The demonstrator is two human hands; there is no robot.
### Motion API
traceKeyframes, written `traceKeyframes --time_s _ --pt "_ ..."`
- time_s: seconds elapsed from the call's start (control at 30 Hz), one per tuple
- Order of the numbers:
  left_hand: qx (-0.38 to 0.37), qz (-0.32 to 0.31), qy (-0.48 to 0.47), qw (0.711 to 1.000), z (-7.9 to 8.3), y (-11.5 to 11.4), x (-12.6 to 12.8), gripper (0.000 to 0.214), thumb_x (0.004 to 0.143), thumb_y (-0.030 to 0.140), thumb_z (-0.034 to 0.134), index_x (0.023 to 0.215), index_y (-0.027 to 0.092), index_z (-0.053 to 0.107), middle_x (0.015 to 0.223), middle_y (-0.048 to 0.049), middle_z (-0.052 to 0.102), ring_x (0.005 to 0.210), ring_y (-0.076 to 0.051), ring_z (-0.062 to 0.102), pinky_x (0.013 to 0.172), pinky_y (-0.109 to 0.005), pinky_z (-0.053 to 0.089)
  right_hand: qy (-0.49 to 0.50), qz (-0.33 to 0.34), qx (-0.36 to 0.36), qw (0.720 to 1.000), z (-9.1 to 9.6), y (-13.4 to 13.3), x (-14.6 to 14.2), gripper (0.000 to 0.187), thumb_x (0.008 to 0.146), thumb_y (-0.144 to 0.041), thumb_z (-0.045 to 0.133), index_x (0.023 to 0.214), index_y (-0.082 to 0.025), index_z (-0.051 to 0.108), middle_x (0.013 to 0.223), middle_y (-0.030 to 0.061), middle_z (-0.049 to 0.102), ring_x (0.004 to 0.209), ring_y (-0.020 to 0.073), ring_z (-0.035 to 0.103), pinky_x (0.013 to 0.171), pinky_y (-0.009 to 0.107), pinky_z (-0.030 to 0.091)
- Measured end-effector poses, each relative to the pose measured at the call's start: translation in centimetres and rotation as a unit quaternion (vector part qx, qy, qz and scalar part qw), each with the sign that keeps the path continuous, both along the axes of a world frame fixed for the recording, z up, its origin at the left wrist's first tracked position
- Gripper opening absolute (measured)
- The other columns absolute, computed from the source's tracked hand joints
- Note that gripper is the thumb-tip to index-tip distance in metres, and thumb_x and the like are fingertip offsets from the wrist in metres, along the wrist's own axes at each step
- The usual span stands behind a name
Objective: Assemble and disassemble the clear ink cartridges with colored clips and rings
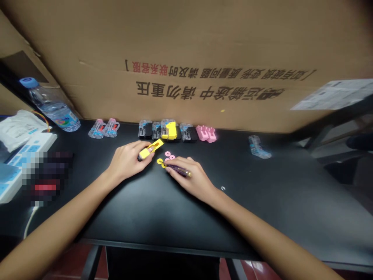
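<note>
My left hand [129, 158] is closed around a yellow plastic housing [150, 150] with an open slot along its top. Held like a pen in my right hand [190, 177] is a dark pen-shaped tool [179, 170] with a gold-coloured end. Its tip points at the small yellow rings [159, 161] on the table; whether it touches them I cannot tell. Several pink rings [168, 154] lie just beyond, partly hidden by my right fingers.
Along the cardboard box [186, 46] stand clear-and-black plastic pieces [145, 129], a yellow piece [170, 131], pink parts [206, 133] and two clear pieces [111, 128]. A water bottle [54, 107] and power strip [27, 157] are left; a clear piece [258, 147] lies right.
</note>
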State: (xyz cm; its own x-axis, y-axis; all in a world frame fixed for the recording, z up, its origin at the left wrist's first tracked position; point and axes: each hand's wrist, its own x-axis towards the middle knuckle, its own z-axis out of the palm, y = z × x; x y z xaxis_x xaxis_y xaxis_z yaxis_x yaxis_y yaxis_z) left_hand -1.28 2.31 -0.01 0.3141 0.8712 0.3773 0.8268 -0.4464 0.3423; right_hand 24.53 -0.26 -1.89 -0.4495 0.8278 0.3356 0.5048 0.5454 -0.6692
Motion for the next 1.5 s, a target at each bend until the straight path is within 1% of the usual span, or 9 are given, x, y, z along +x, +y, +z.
traceKeyframes --time_s 0.17,0.27,0.37,0.53,0.63,0.83,1.0,1.3,1.5 --pt "-0.022 0.024 -0.038 0.999 0.2 -0.1 -0.2 0.024 0.100 0.046 0.067 0.114 0.026 0.067 0.102 0.0016 0.082 0.074 -0.020 0.076 0.064 -0.029 0.049 0.059 -0.039 0.001 0.997 0.9 0.5 0.3 0.015 0.107 -0.030 0.066 0.111 -0.026 0.080 0.108 0.0049 0.084 0.094 0.0236 0.079 0.088 0.041 0.055" --pt "-0.037 -0.006 -0.090 0.995 0.3 -0.2 -0.1 0.025 0.099 0.046 0.070 0.111 0.025 0.064 0.098 0.0017 0.081 0.069 -0.016 0.072 0.065 -0.026 0.049 0.102 -0.062 0.042 0.992 1.6 0.8 1.0 0.021 0.108 -0.029 0.062 0.098 -0.026 0.080 0.106 0.0056 0.081 0.099 0.0239 0.077 0.091 0.042 0.058" --pt "-0.038 -0.050 -0.120 0.991 0.2 -0.3 0.2 0.028 0.098 0.047 0.074 0.108 0.023 0.066 0.088 0.0017 0.078 0.066 -0.014 0.070 0.064 -0.024 0.049 0.106 -0.072 0.095 0.987 1.7 1.1 1.9 0.020 0.107 -0.022 0.060 0.109 -0.026 0.079 0.118 0.0084 0.079 0.110 0.0258 0.075 0.097 0.044 0.060" --pt "-0.030 -0.124 -0.145 0.981 -0.4 -0.6 0.8 0.031 0.098 0.046 0.078 0.113 0.020 0.071 0.091 -0.0015 0.079 0.070 -0.015 0.071 0.065 -0.024 0.052 0.055 -0.002 0.106 0.993 1.2 0.9 2.2 0.038 0.103 -0.008 0.053 0.130 -0.026 0.072 0.135 0.0114 0.071 0.114 0.0249 0.073 0.089 0.039 0.064" --pt "-0.033 -0.157 -0.165 0.973 -0.6 -0.8 0.9 0.031 0.099 0.044 0.077 0.118 0.019 0.072 0.099 -0.0043 0.081 0.078 -0.017 0.075 0.069 -0.025 0.056 0.034 0.029 0.088 0.995 1.0 0.6 1.9 0.037 0.101 -0.013 0.064 0.135 -0.027 0.068 0.134 0.0116 0.068 0.114 0.0259 0.073 0.093 0.040 0.065" --pt "-0.038 -0.183 -0.169 0.968 -0.8 -1.2 0.9 0.034 0.098 0.049 0.077 0.113 0.018 0.073 0.092 -0.0052 0.080 0.073 -0.017 0.075 0.067 -0.026 0.058 0.019 0.068 0.090 0.993 1.0 0.8 2.2 0.027 0.103 -0.019 0.068 0.128 -0.028 0.066 0.130 0.0110 0.068 0.118 0.0259 0.072 0.098 0.041 0.063" --pt "-0.063 -0.206 -0.161 0.963 -0.8 -1.1 0.7 0.031 0.100 0.046 0.075 0.115 0.019 0.073 0.094 -0.0055 0.079 0.075 -0.017 0.073 0.069 -0.026 0.057 -0.009 0.110 0.087 0.990 1.1 0.6 2.1 0.036 0.101 -0.006 0.060 0.129 -0.028 0.067 0.128 0.0100 0.071 0.116 0.0272 0.070 0.097 0.045 0.062" --pt "-0.136 -0.208 -0.144 0.958 -0.6 -0.9 0.4 0.027 0.103 0.046 0.069 0.114 0.021 0.072 0.093 -0.0043 0.079 0.074 -0.017 0.071 0.067 -0.026 0.052 -0.016 0.116 0.064 0.991 1.2 0.6 2.2 0.037 0.100 -0.003 0.056 0.123 -0.028 0.071 0.127 0.0103 0.073 0.111 0.0268 0.069 0.095 0.046 0.062" --pt "-0.137 -0.206 -0.153 0.957 -0.3 -1.0 0.4 0.026 0.102 0.044 0.071 0.115 0.022 0.070 0.089 -0.0018 0.076 0.071 -0.015 0.069 0.067 -0.025 0.052 0.010 0.094 0.034 0.995 1.4 0.2 2.2 0.019 0.105 -0.019 0.065 0.122 -0.027 0.071 0.115 0.0080 0.076 0.099 0.0240 0.071 0.087 0.040 0.061"
